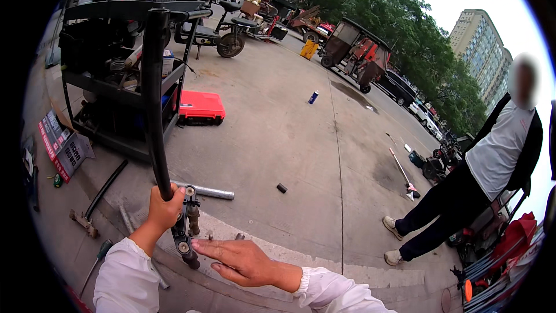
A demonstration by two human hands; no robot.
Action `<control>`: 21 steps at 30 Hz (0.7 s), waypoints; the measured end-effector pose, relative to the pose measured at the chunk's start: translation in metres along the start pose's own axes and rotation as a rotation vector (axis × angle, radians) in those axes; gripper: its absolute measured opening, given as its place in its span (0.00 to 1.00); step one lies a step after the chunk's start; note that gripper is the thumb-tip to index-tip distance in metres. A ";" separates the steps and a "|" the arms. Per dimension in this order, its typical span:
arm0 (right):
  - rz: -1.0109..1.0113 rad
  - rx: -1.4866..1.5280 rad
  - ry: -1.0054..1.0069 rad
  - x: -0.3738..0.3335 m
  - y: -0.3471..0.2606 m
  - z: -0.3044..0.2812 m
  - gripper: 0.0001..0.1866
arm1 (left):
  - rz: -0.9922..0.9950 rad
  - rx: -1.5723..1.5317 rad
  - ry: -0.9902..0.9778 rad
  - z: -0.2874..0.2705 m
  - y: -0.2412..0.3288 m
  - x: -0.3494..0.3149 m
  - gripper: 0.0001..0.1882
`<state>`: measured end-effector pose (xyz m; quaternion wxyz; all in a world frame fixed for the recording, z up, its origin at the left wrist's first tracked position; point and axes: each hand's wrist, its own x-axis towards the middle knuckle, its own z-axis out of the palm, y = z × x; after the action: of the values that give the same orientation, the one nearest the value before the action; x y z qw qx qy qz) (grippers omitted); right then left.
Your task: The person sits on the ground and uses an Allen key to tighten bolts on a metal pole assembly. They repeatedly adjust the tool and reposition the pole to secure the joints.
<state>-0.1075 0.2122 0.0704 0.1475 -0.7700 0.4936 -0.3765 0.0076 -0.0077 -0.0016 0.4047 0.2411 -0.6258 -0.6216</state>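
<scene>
Clock directions taken from the middle of the head view. Black tubular handle held nearly upright, its lower end gripped at 8 o'clock by the left hand, fingers wrapped and closed round it. Jointed, bolted metal head seen just below that grip, between 7 and 8 o'clock. Right hand extended flat between 6 and 7 o'clock, fingers straight and pressed together, thumb slightly apart, nothing grasped; fingertips placed beside the metal head, though contact cannot be told. Silver pipe laid on the concrete just beyond the left hand, at 8 o'clock; short black cylinder at 6. Red case noted at 10 o'clock, beside a loaded black cart. Blue can stood at 1; standing person seen at 3.
</scene>
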 end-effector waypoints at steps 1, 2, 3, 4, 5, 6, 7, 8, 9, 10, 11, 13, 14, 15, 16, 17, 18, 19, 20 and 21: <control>-0.042 -0.179 0.104 0.014 0.014 -0.011 0.26 | 0.033 -0.035 -0.007 0.001 0.001 0.001 0.22; -0.108 -0.325 0.236 0.025 0.032 -0.019 0.29 | 0.029 -0.043 -0.013 0.003 0.001 0.000 0.21; 0.001 -0.405 0.167 0.032 0.051 -0.022 0.30 | 0.015 -0.047 -0.024 0.003 0.000 -0.001 0.21; 0.149 -0.486 0.089 0.035 0.071 -0.022 0.31 | 0.027 -0.025 -0.017 0.004 -0.001 -0.002 0.21; 0.155 -0.483 0.110 0.030 0.087 -0.015 0.32 | 0.035 -0.003 -0.013 0.005 -0.003 -0.001 0.21; 0.234 -0.493 0.084 0.024 0.104 -0.005 0.33 | 0.044 0.034 -0.004 0.006 -0.005 -0.001 0.21; 0.310 -0.505 0.054 0.018 0.121 0.007 0.35 | 0.041 0.009 -0.004 0.006 -0.006 -0.001 0.21; 0.387 -0.427 0.065 0.010 0.136 0.022 0.36 | 0.015 0.002 -0.010 0.006 -0.008 -0.002 0.21; 0.455 -0.355 0.077 0.002 0.150 0.039 0.37 | 0.012 -0.001 -0.012 0.006 -0.008 -0.001 0.21; 0.439 -0.290 0.134 -0.005 0.163 0.056 0.38 | 0.028 0.003 -0.003 0.007 -0.008 0.000 0.21; 0.444 -0.187 0.173 -0.014 0.172 0.077 0.39 | 0.007 -0.026 -0.011 0.007 -0.008 0.000 0.21; 0.516 -0.086 0.160 -0.036 0.181 0.115 0.33 | -0.004 -0.038 -0.013 0.007 -0.005 0.001 0.21; 0.606 0.014 0.076 -0.048 0.179 0.134 0.28 | -0.018 -0.018 -0.008 0.007 -0.004 0.001 0.21; 0.754 0.087 -0.079 -0.064 0.170 0.149 0.23 | -0.009 -0.052 -0.007 0.007 -0.003 0.001 0.21; 0.797 0.154 -0.309 -0.077 0.161 0.160 0.20 | -0.007 -0.064 -0.001 0.007 -0.003 0.001 0.22; 0.822 0.286 -0.394 -0.091 0.141 0.171 0.20 | -0.029 -0.057 0.011 0.006 -0.002 0.001 0.22; 0.832 0.510 -0.440 -0.101 0.124 0.175 0.21 | 0.011 -0.062 0.011 0.004 -0.002 0.000 0.22; 0.921 0.677 -0.585 -0.108 0.103 0.175 0.21 | 0.024 -0.047 0.015 0.004 -0.003 0.000 0.22; 0.844 0.774 -0.591 -0.111 0.083 0.168 0.20 | 0.030 -0.034 0.011 0.003 -0.004 -0.001 0.23; 0.794 0.844 -0.639 -0.109 0.068 0.152 0.19 | 0.028 -0.041 0.009 0.002 -0.005 -0.001 0.23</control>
<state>-0.0662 0.2535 -0.1198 0.7034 -0.4794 0.4821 -0.2074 0.0057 -0.0060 -0.0060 0.4211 0.2269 -0.6143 -0.6276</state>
